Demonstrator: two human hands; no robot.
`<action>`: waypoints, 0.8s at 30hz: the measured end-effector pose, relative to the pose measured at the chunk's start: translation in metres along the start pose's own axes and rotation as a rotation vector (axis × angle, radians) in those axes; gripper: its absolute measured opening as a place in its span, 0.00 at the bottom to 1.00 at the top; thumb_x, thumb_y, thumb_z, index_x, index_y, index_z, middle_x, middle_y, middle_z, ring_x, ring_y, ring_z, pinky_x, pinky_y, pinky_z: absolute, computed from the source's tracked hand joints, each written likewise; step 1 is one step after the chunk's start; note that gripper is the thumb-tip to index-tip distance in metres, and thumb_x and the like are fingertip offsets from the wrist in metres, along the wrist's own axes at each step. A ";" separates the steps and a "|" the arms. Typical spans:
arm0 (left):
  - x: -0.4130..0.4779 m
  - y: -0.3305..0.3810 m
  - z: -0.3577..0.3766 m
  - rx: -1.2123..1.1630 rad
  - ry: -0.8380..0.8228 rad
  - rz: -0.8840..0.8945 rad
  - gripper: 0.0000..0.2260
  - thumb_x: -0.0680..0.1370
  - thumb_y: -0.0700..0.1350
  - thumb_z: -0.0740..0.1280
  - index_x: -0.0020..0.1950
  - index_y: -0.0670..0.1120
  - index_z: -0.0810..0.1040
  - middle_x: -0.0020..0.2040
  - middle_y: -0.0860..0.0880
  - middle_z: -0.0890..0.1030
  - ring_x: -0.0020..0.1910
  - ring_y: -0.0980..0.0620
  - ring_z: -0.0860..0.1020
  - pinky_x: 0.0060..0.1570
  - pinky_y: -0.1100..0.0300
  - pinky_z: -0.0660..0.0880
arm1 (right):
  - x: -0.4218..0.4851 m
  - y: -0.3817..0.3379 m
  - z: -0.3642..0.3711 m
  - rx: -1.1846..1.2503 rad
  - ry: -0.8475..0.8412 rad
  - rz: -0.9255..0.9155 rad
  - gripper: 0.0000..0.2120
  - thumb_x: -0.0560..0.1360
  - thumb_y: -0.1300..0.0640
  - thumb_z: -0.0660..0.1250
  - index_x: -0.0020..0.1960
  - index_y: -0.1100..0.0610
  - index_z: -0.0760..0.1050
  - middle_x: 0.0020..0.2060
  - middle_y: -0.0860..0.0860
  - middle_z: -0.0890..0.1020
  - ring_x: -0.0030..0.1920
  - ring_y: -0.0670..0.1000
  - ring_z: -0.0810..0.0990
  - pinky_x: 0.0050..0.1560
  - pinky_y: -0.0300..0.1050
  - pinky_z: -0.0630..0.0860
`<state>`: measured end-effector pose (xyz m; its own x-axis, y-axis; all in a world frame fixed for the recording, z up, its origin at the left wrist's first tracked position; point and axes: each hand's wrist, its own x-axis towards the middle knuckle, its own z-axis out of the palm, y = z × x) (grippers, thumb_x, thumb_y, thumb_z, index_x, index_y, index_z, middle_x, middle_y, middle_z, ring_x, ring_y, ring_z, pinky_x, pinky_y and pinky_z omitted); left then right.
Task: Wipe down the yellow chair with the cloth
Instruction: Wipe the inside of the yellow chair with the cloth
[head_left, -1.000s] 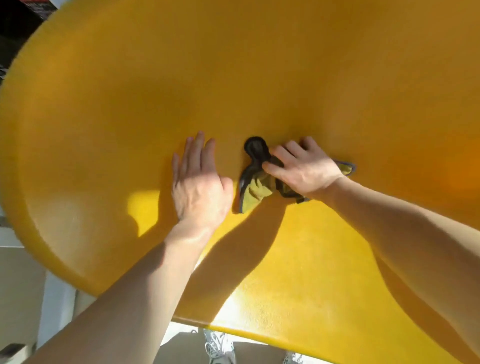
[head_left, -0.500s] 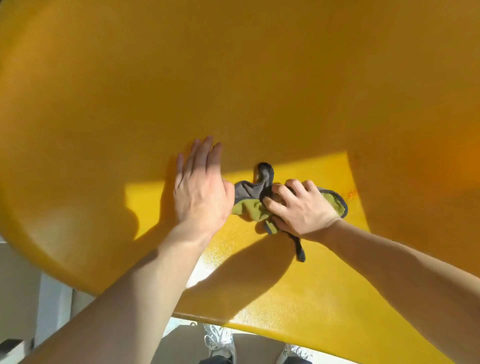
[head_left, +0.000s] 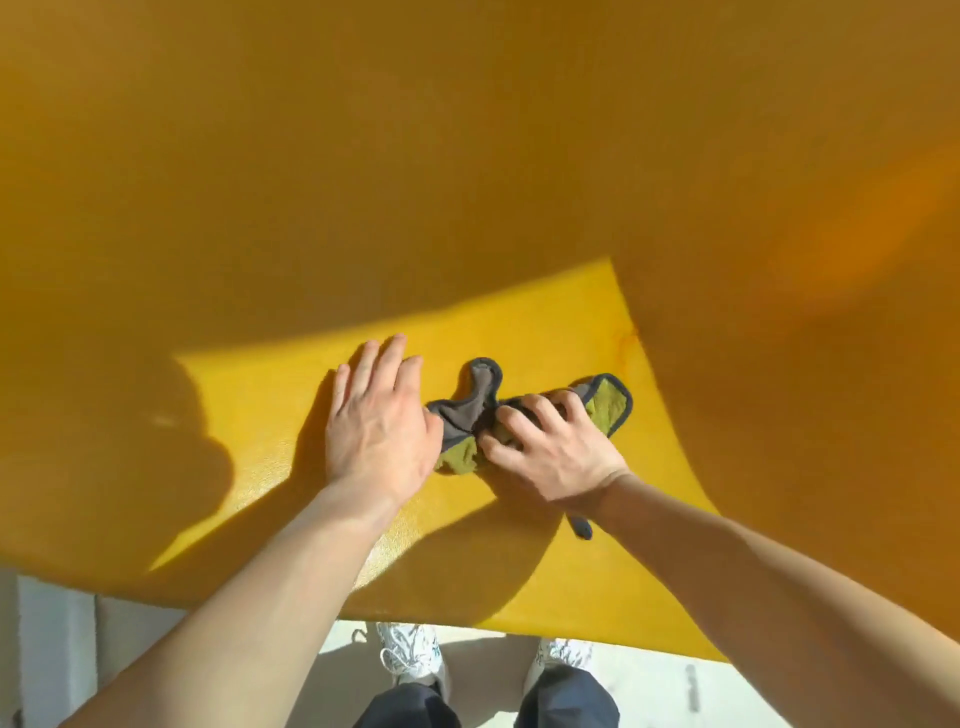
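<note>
Right at the middle of the sunlit patch lies the cloth (head_left: 470, 410), a crumpled rag with a grey side, an olive-green side and a dark bound edge. It rests on the smooth surface of the yellow chair (head_left: 467, 182), which fills nearly the whole view. One grey lobe of the rag sticks up toward the shaded part of the surface, a green corner pokes out to the right, and a thin dark strip trails out from under the wrist. The right hand (head_left: 553, 449) presses down on the rag with its fingers (head_left: 524, 423) curled and bunching the fabric beneath them. Just beside it, touching the rag's left edge, the left hand (head_left: 382, 431) lies flat on the chair, palm down, fingers straight and together, gripping nothing. Both bare forearms reach in from the bottom of the view and cast dark shadows across the bright plastic. Below the chair's near edge a pale floor (head_left: 727, 686) shows, with two white patterned shoes (head_left: 410, 649) and dark trouser legs (head_left: 566, 696).
</note>
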<state>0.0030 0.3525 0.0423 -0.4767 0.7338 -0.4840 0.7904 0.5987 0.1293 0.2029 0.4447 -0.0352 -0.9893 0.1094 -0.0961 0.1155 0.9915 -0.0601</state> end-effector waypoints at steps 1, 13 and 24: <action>-0.002 0.006 0.002 -0.008 -0.008 0.010 0.27 0.80 0.52 0.59 0.79 0.50 0.59 0.82 0.52 0.50 0.81 0.51 0.47 0.78 0.50 0.44 | 0.002 0.024 -0.004 -0.071 -0.016 -0.095 0.17 0.77 0.56 0.57 0.66 0.50 0.71 0.61 0.58 0.76 0.56 0.62 0.76 0.49 0.60 0.72; 0.000 0.083 0.025 -0.096 -0.078 0.071 0.26 0.81 0.52 0.59 0.79 0.50 0.60 0.82 0.52 0.52 0.80 0.50 0.50 0.78 0.49 0.49 | -0.067 0.087 -0.018 -0.033 -0.176 -0.045 0.16 0.79 0.44 0.62 0.63 0.50 0.72 0.58 0.59 0.75 0.52 0.61 0.74 0.44 0.57 0.69; -0.002 0.069 0.037 0.107 -0.073 0.171 0.26 0.77 0.50 0.62 0.76 0.50 0.66 0.81 0.51 0.56 0.79 0.49 0.56 0.77 0.47 0.51 | -0.045 0.041 -0.010 0.058 0.048 0.488 0.18 0.78 0.45 0.61 0.64 0.52 0.73 0.59 0.59 0.76 0.54 0.63 0.73 0.48 0.59 0.69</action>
<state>0.0727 0.3804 0.0207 -0.3062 0.7942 -0.5248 0.8955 0.4274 0.1242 0.2511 0.4813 -0.0236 -0.8212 0.5650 -0.0807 0.5702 0.8181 -0.0750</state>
